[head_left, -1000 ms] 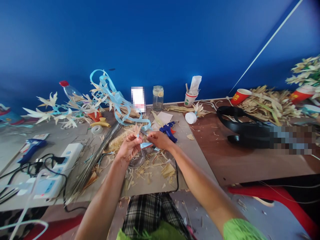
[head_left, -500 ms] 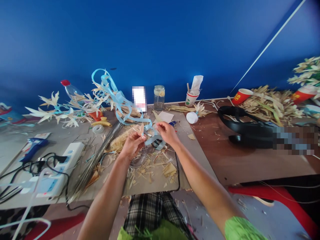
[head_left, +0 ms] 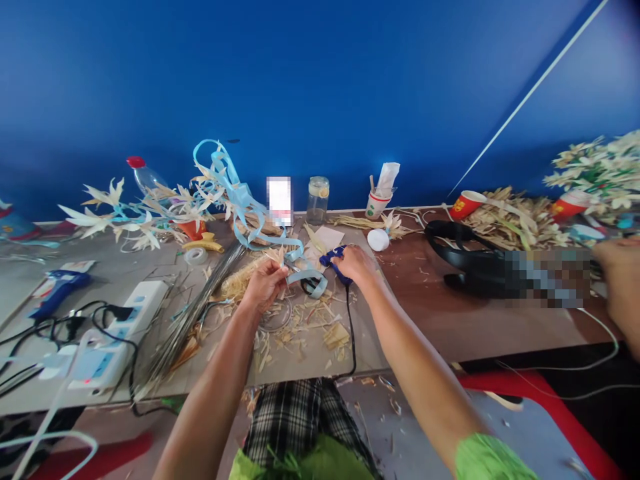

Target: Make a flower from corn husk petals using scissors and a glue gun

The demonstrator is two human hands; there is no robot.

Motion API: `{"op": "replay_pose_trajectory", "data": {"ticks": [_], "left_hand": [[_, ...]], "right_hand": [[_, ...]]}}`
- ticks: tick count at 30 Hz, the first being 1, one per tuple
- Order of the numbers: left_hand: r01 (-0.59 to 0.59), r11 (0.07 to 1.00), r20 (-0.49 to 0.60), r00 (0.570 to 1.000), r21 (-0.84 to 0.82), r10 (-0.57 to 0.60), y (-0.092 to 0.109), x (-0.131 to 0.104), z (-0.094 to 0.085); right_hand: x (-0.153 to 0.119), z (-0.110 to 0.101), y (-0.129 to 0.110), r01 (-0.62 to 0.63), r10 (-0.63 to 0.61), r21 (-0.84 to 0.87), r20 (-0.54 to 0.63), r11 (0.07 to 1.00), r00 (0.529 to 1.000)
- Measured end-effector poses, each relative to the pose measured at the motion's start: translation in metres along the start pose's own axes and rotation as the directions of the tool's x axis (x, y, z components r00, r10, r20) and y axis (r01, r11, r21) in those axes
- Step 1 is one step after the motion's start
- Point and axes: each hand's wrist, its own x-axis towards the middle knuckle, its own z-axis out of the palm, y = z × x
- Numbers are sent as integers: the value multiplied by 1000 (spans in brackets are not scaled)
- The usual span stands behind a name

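Observation:
My left hand [head_left: 264, 287] is closed, pinching a small dried-husk flower [head_left: 276, 255] between thumb and fingers. Light blue ribbon [head_left: 316, 287] curls just right of those fingertips; whether it is fixed to the flower I cannot tell. My right hand [head_left: 360, 263] is wrapped over a dark blue glue gun [head_left: 331, 255], which lies on the table with its black cord trailing toward the front edge. More ribbon [head_left: 239, 197] loops up behind my left hand among pale husk flowers [head_left: 113, 200]. Husk scraps [head_left: 295, 327] litter the table below both hands.
A bundle of thin wires [head_left: 193, 320] and a white power strip [head_left: 125, 327] lie left, near another blue glue gun [head_left: 60, 290]. A glass jar [head_left: 318, 200] stands behind. To the right are a black headset-like object [head_left: 470, 260] and another person's hand [head_left: 620, 273].
My right hand has let go of the ribbon and moved right onto the glue gun. My left hand stays with the husk flower. Another person's hand has appeared at the right edge.

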Motion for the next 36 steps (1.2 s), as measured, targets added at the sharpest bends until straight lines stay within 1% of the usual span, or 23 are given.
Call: {"op": "replay_pose_trajectory", "data": {"ticks": [2, 6, 10, 14, 16, 17, 18, 19, 20, 21, 22, 24, 25, 26, 27, 28, 29, 31, 33, 35, 36], "left_hand": [[-10, 1000, 11, 1000, 6, 10, 1, -1, 1], [-4, 1000, 12, 1000, 12, 4, 2, -3, 2], [1, 1000, 15, 1000, 3, -1, 1, -2, -1], [-8, 1000, 29, 1000, -13, 8, -3, 0, -5], [-13, 1000, 34, 999, -11, 13, -4, 1, -6], [-14, 1000, 35, 999, -8, 15, -4, 1, -5], [-16, 1000, 34, 999, -4, 16, -4, 1, -5], [-17, 1000, 33, 999, -2, 17, -3, 0, -4], [-17, 1000, 32, 999, -2, 17, -2, -1, -3], [-18, 1000, 30, 999, -6, 18, -2, -1, -2], [-19, 1000, 30, 999, -10, 19, -1, -2, -2], [-23, 1000, 29, 999, -15, 23, -1, -2, -1], [-24, 1000, 27, 999, -15, 25, -1, -2, -2], [-27, 1000, 27, 999, -15, 28, -1, -1, -2], [-30, 999, 28, 999, -16, 30, -2, -1, -3], [-32, 999, 31, 999, -18, 33, -3, 0, -4], [-36, 999, 34, 999, -21, 37, -5, 1, -5], [-48, 999, 42, 998, -21, 49, -7, 2, -7], [-62, 998, 52, 997, -12, 62, -8, 2, -9], [-68, 998, 52, 996, -1, 68, -8, 2, -10], [-66, 998, 45, 997, 3, 66, -8, 2, -10]], "right_hand": [[-1, -2, -1, -15, 16, -47, 19, 999, 1000], [-1, -3, -5, -12, 21, -81, 120, 997, 993], [2, 1, -9, 3, 6, -99, 91, 995, 996], [5, 5, -6, -12, 22, -82, 120, 997, 993], [6, 5, -1, -15, 18, -29, 106, 999, 994], [6, 4, 3, -17, 15, 24, 92, 1000, 996], [5, 2, 6, -23, 15, 109, 75, 994, 997], [4, -1, 10, -37, 22, 229, 65, 973, 998], [3, -4, 15, -73, 54, 369, 61, 927, 997], [1, -8, 19, -100, 82, 552, 58, 828, 995], [-1, -12, 24, -143, 128, 721, 76, 678, 989], [-8, -23, 33, -134, 141, 821, 66, 555, 988], [-12, -29, 37, -90, 107, 917, 52, 389, 993], [-17, -34, 39, -44, 75, 972, 28, 231, 997], [-23, -40, 40, -3, 32, 992, -1, 123, 999], [-30, -44, 40, 36, -27, 998, -35, 60, 999], [-37, -48, 38, 63, -75, 998, -61, 31, 995], [-52, -50, 29, 61, -197, 998, -53, 35, 979], [-65, -46, 17, 1, -330, 997, 26, 80, 944], [-73, -36, 5, -71, -418, 984, 135, 165, 898], [-76, -31, 1, -87, -455, 975, 173, 203, 874]]}}
